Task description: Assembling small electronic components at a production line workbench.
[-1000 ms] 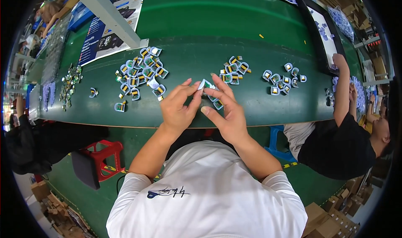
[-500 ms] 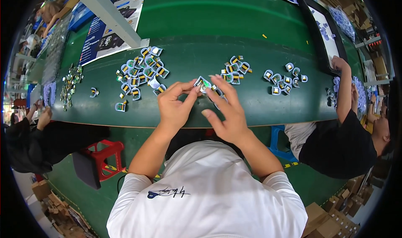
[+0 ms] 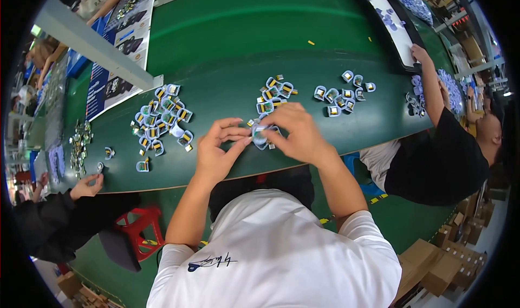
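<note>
My left hand (image 3: 219,148) pinches a small pale-blue plastic housing (image 3: 258,131) between thumb and fingertips, above the near part of the green table. My right hand (image 3: 301,132) is bent over the same housing, its thumb and index finger closed at its right side. Blurring and fingers hide the inside of the housing. Partly behind my right hand lies a small group of similar housings (image 3: 265,107) with green boards and yellow-and-black parts. Left of my left hand sits a larger pile of these housings (image 3: 154,130).
Another group of housings (image 3: 331,95) lies to the right. At far left are loose small boards (image 3: 80,145) and a co-worker's hand (image 3: 86,187) with a small part. A grey post (image 3: 103,48) stands on a printed sheet (image 3: 116,86). A co-worker's hand touches a black-framed tray (image 3: 414,69).
My right hand's spread fingers have closed in on the housing. The view has turned, shifting the table. The left co-worker's hand has come to the table edge near a lone housing.
</note>
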`<state>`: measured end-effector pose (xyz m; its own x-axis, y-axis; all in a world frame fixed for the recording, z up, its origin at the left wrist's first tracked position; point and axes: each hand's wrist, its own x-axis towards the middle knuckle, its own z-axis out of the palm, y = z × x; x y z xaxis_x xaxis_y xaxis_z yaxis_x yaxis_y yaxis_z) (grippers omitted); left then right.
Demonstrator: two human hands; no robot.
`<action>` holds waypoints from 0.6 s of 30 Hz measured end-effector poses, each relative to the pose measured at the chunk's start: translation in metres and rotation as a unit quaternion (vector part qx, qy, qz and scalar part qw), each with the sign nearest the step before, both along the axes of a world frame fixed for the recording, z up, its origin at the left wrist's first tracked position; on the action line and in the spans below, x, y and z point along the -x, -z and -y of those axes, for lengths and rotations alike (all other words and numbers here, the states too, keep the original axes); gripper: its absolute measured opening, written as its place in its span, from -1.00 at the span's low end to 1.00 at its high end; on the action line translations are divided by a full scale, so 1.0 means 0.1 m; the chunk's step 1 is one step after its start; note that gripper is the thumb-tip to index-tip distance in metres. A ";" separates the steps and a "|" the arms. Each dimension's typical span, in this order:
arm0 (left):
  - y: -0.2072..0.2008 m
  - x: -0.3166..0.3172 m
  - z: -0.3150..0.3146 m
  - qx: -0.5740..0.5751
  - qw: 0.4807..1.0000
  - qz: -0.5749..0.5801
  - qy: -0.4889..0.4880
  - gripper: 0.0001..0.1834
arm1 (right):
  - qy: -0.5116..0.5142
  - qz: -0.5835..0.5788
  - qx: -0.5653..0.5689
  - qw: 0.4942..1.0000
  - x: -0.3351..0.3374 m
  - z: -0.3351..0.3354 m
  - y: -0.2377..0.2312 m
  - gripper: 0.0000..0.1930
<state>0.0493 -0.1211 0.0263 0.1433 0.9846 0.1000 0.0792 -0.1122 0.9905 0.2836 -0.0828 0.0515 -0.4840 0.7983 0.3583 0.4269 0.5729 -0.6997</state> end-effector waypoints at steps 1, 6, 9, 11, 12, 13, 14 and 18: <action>0.00 0.00 -0.01 0.023 1.000 0.007 -0.003 -0.54 | 0.071 0.009 -0.057 0.996 -0.09 -0.09 0.05 -0.82; 0.01 0.00 -0.03 -0.001 0.999 -0.033 -0.021 -0.62 | 0.323 0.111 -0.078 0.937 -0.90 -0.75 0.34 -0.83; 0.00 0.01 -0.04 -0.036 0.994 -0.095 -0.029 -0.69 | 0.344 0.201 -0.105 0.911 -1.23 -0.88 0.49 -0.82; 0.01 0.04 -0.02 -0.049 0.991 -0.120 -0.035 -0.73 | 0.349 0.280 -0.172 0.878 -1.24 -0.87 0.54 -0.82; 0.02 0.04 -0.01 -0.050 0.990 -0.125 -0.041 -0.73 | 0.356 0.279 -0.137 0.881 -1.23 -0.87 0.58 -0.80; 0.03 0.05 0.00 -0.051 0.989 -0.131 -0.047 -0.74 | 0.352 0.276 -0.137 0.884 -1.16 -0.85 0.57 -0.80; 0.04 0.05 0.00 -0.050 0.988 -0.134 -0.050 -0.74 | 0.327 0.256 -0.166 0.894 -1.09 -0.82 0.58 -0.76; 0.06 -0.02 -0.05 -0.062 0.983 -0.154 -0.074 -0.77 | 0.248 0.335 -0.184 0.890 -0.83 -0.57 0.48 -0.62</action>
<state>0.0513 -0.1158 0.0205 0.0425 0.9800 0.1945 0.3976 -0.1952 0.8966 0.3666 -0.0263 0.0033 -0.3079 0.8619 0.4030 0.9421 0.3353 0.0028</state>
